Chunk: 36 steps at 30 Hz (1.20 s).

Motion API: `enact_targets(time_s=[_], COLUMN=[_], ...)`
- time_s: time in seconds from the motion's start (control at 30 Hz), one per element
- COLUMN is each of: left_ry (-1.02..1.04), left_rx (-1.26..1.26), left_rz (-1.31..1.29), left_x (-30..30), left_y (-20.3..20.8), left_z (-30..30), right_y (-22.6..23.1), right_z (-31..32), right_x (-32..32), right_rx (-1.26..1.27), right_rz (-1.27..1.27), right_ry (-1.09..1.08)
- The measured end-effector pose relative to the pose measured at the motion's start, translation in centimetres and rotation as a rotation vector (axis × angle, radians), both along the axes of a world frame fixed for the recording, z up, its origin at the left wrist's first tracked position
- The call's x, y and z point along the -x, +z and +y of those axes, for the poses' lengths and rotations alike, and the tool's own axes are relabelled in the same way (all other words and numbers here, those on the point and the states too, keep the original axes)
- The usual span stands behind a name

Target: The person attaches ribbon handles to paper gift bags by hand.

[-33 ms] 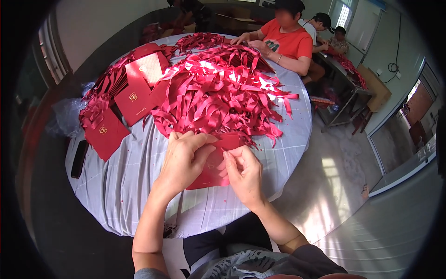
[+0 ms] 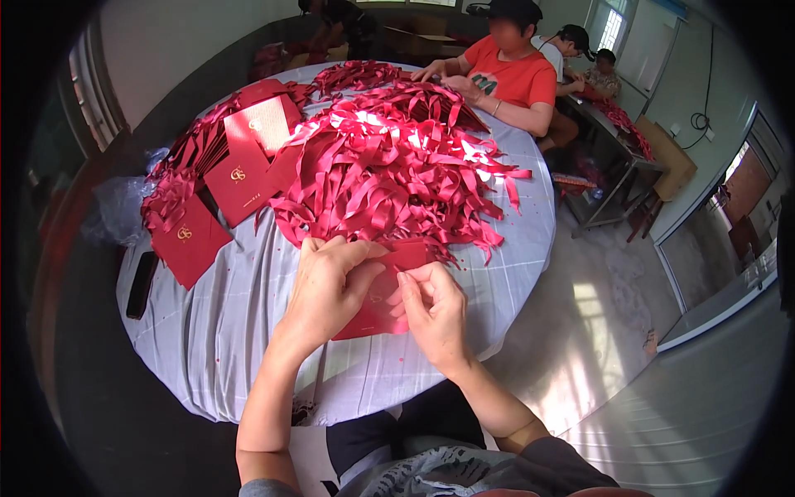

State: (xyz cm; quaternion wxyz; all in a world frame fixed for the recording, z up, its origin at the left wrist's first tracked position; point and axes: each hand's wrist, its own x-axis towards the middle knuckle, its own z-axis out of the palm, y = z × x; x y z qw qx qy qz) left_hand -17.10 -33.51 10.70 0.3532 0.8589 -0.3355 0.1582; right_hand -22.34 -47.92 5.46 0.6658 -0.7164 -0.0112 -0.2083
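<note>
A flat red paper piece with a faint gold emblem, like a small folded gift bag, lies at the table's near side under both hands. My left hand bends over its upper left part, thumb and forefinger closed together against it. On its right side my right hand is closed in a pinch; what sits between thumb and forefinger is too small to make out. Just beyond my hands rises a large heap of red ribbons, with edges of stacked red pieces showing under its far right side.
More red paper pieces with gold emblems lie at the left, beside a black phone and clear plastic. A pale cloth covers the round table. Across it, a person in a red shirt works; others sit farther back.
</note>
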Motion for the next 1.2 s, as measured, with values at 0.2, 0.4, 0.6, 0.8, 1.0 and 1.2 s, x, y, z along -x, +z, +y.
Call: enact_targets(time_s=[0.2,0.4,0.6,0.8,1.0,1.2], left_ry=[0.033,0.002,-0.023,0.012,0.018,0.003], left_rx=[0.013,0.045,0.032,0.015,0.023,0.03], left_rz=[-0.088,-0.185,-0.266,-0.295,-0.292,-0.299], left_x=[0.8,1.1,1.3,1.4,2.2,2.7], left_y=[0.2,-0.3,-0.3,-0.5,-0.5,-0.7], left_z=[-0.3,-0.9,-1.3,-1.2,-1.2,-0.9], right_y=[0.0,0.4,0.8,3.5,5.1,8.1], right_z=[0.2,-0.1,-0.5,-2.5,-5.3,-6.7], right_x=[0.1,0.0,-0.6,-0.3,-1.5,-4.4], right_rx=[-0.015,0.209,0.247,0.518,0.823,0.841], right_rz=[-0.037,-0.161,-0.1,-0.148,-0.251,-0.099], right_ry=[-0.029,-0.148,-0.112,-0.059,0.155,0.648])
